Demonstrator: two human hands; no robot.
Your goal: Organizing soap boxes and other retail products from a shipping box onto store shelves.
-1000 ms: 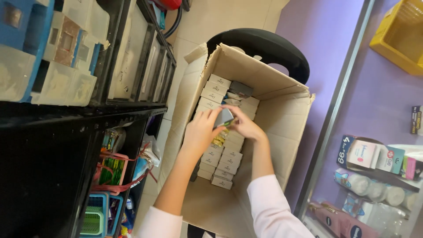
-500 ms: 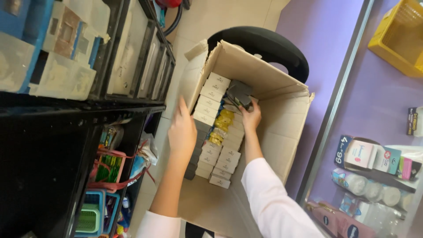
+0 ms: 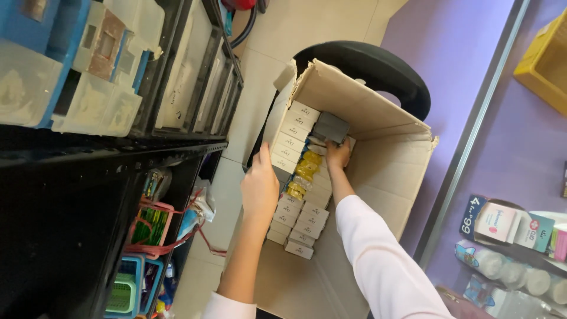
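The grey box [image 3: 331, 127] sits at the far end of the big cardboard box [image 3: 378, 171], on top of the rows of small white boxes [image 3: 295, 212] packed inside. It lies a bit tilted, not flat like the others. Its long side runs across the rows, from the white boxes on one side toward the brown wall on the other. Its broad dark face looks up at the camera.

The right hand [image 3: 338, 155] reaches deep into the cardboard box. Its fingers touch the near edge of the grey box and seem to hold it, but I cannot tell how tight the grip is. The left hand [image 3: 260, 189] is flat and loose, holding nothing. It rests by the near side of the white boxes, close to the cardboard wall.

Some yellow packs [image 3: 304, 174] lie in the gap between the white rows, just below the right hand.

It looks like the step now is handling the grey box among the packed ones. A next move would need a firm grip on both long edges and a straight lift, so the neat white rows do not get knocked.

The cardboard box stands on a black chair [image 3: 378, 71], beside a black shelf [image 3: 118, 147].
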